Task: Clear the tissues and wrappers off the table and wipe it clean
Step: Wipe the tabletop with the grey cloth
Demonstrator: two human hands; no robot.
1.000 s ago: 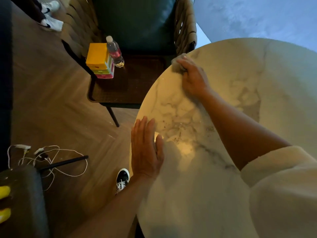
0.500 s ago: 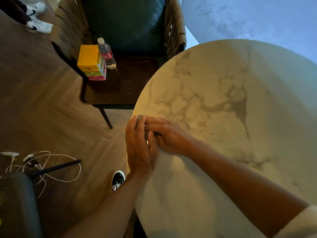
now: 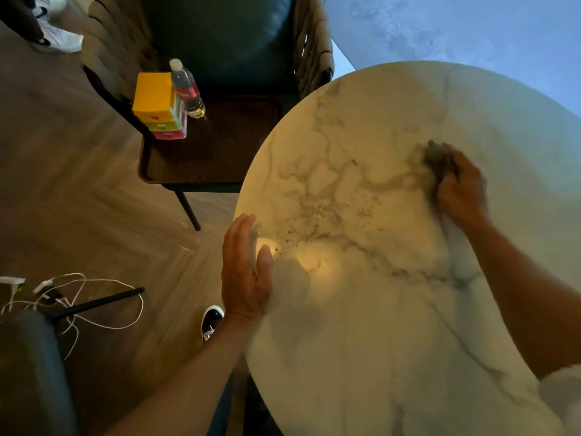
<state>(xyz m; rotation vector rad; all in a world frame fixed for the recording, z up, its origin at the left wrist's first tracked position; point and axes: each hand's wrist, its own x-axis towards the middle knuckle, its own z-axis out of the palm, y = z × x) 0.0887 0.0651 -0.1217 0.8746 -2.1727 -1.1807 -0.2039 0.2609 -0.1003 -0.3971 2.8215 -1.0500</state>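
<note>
Her left hand point(image 3: 245, 272) waits flat and relaxed at the counter point(image 3: 361, 357) edge. Crumbs point(image 3: 342, 212) remain mid-counter; no tissues or wrappers show, so only wiping seems left. Farther right, the right hand point(image 3: 460, 191) grips a grey cloth point(image 3: 435, 157).

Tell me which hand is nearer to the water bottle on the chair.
Left. The left hand is at the table's near edge, below the water bottle; the right hand, gripping a cloth, is farther across the table.

No legible text anywhere.
</note>
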